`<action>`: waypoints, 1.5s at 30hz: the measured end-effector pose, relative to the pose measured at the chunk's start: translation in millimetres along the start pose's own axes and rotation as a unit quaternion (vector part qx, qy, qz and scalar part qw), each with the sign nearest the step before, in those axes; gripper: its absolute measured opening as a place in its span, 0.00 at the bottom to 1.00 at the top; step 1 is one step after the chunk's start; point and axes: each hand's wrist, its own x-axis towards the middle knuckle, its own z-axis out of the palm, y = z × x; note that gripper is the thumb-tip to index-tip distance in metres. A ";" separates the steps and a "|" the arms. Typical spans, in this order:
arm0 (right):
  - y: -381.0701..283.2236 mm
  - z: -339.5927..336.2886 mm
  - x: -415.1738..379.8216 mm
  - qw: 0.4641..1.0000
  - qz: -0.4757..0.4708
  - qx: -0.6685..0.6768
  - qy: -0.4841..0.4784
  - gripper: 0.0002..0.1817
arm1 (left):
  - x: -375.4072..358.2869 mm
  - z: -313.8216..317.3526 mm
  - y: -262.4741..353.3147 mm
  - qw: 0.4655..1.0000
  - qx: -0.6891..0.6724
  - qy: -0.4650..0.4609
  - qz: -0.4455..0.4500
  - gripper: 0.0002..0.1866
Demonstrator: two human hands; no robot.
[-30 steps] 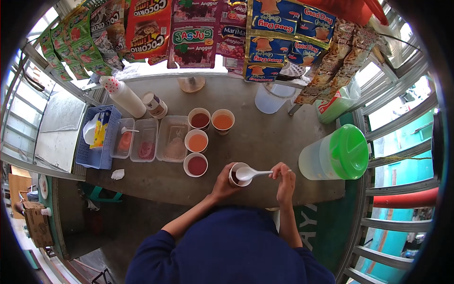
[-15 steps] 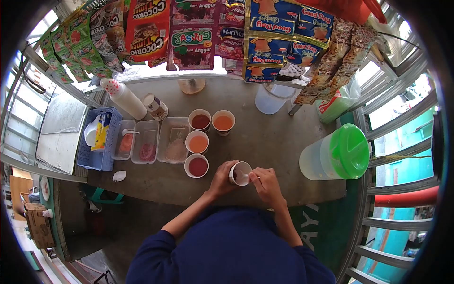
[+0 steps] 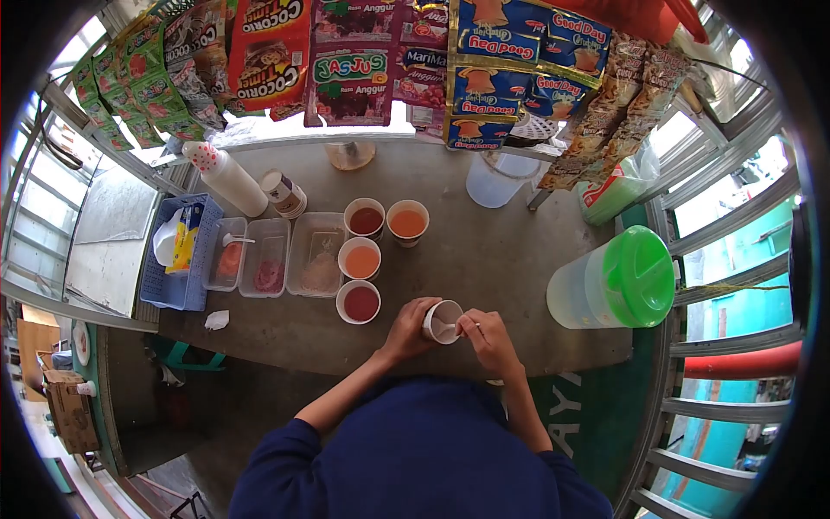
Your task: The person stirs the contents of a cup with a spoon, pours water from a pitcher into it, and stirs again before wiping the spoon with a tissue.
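Near the table's front edge, my left hand point(image 3: 410, 330) is wrapped round a white paper cup point(image 3: 436, 331), which tilts toward me. Pinched in my right hand point(image 3: 490, 339) is a white plastic spoon point(image 3: 446, 329) whose bowl end is inside that cup. What lies at the bottom of the cup is hard to make out. Several filled paper cups stand up and to the left: a dark red drink point(image 3: 365, 220), an orange drink point(image 3: 407, 223), another orange drink point(image 3: 360, 260) and a red drink point(image 3: 360, 303).
Left of the cups are clear tubs of pink powder point(image 3: 270, 276) and pale powder point(image 3: 320, 275), an orange-powder tub point(image 3: 230, 260) and a blue basket point(image 3: 192, 297). A green-lidded jug point(image 3: 640, 277) stands right. Drink sachets point(image 3: 350, 86) hang above. Stacked cups point(image 3: 284, 195) stand behind.
The held cup has shifted slightly right and down, its mouth turned a little more toward me. My right hand has moved slightly with the spoon inside the cup.
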 end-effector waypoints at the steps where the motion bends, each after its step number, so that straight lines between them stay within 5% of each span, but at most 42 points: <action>1: -1.8 0.7 0.8 1.000 0.000 0.001 0.000 0.17 | 0.1 -0.2 -0.8 1.000 0.000 -0.001 0.000 0.40; 3: -6.9 2.4 2.2 0.993 -0.053 -0.064 0.079 0.17 | 0.4 -0.5 -2.4 1.000 -0.001 0.001 0.012 0.40; 6: 3.9 0.3 0.3 1.000 -0.006 0.010 0.007 0.17 | 0.0 -0.2 -2.2 1.000 0.004 0.000 0.004 0.40; 9: -1.5 3.2 1.7 0.997 -0.024 0.006 0.069 0.17 | 0.6 0.3 -2.0 1.000 0.006 0.003 0.005 0.40; 16: 1.0 1.9 -1.0 0.998 -0.003 0.053 0.037 0.16 | 0.1 1.7 -3.9 1.000 0.010 0.000 0.009 0.41; 19: -4.3 -1.2 -0.4 0.995 -0.059 -0.066 0.041 0.17 | 0.4 2.4 -7.2 1.000 -0.006 0.000 0.001 0.41; 22: 0.2 0.4 -2.2 0.999 -0.002 0.036 0.028 0.17 | -2.2 4.3 -9.6 1.000 -0.002 0.000 0.012 0.42; 25: -7.8 -2.0 -2.0 0.995 -0.038 -0.084 0.028 0.16 | -1.7 3.4 -6.3 1.000 -0.011 0.017 -0.001 0.42; 28: -3.9 0.1 -2.0 0.994 0.038 0.099 -0.004 0.16 | 0.4 0.8 -3.6 0.999 0.014 0.016 0.030 0.41; 30: -11.8 -1.3 -2.5 0.992 -0.050 -0.104 0.044 0.16 | 1.6 2.2 -2.4 0.998 0.038 0.039 0.027 0.39; 31: -9.3 -1.1 -2.5 0.992 -0.050 -0.103 0.044 0.16 | 2.2 1.6 -1.7 0.998 0.038 0.039 0.027 0.39; 33: -2.0 -0.8 -2.8 0.997 0.033 0.067 0.001 0.15 | 3.3 0.5 -0.1 0.998 0.050 0.038 0.022 0.38; 37: -6.2 -1.1 -2.0 0.993 -0.046 -0.090 0.062 0.15 | 5.2 0.0 0.1 0.998 0.050 0.036 0.018 0.38; 40: 2.0 0.1 -3.0 0.997 0.027 0.075 0.005 0.15 | 3.9 1.5 -2.5 0.998 0.046 0.039 0.017 0.39; 43: -5.7 0.0 -4.0 0.993 -0.031 -0.090 0.068 0.15 | 2.6 3.0 -5.2 0.997 0.042 0.058 0.018 0.39; 45: 3.3 0.7 -5.0 0.996 0.035 0.079 -0.003 0.14 | 1.9 1.2 -4.7 0.998 0.047 0.043 0.022 0.40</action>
